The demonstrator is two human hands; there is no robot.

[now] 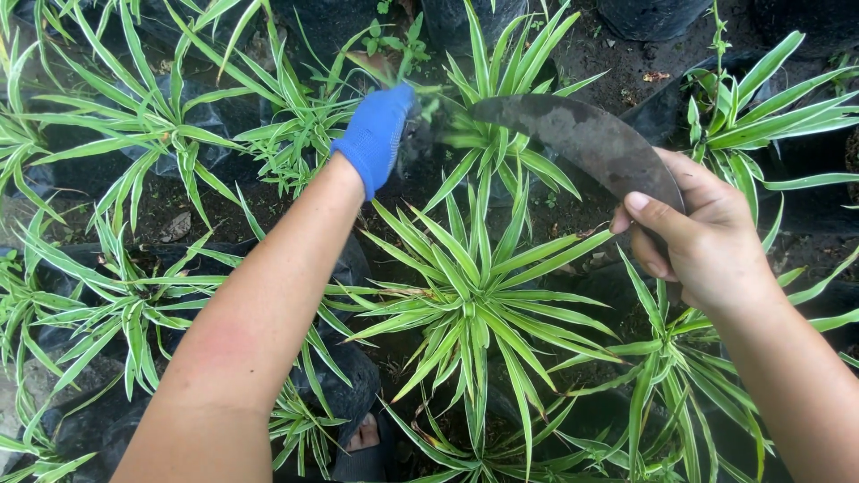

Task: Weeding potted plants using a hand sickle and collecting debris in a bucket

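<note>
Head view: gloved left hand (376,134) grips leaves of the far plant (501,98), right hand (702,237) clamps the sickle (582,139), mid-cut; next needs a careful pull.

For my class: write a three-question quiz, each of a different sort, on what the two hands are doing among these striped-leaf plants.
1. True or false: the left hand wears a blue glove.
2. The right hand grips: A) a trowel B) a curved sickle blade C) a hose.
3. Fill in: the gloved hand reaches into the leaves of a spider plant growing in a black ____ bag.

Key: 1 true; 2 B; 3 plastic.
</note>
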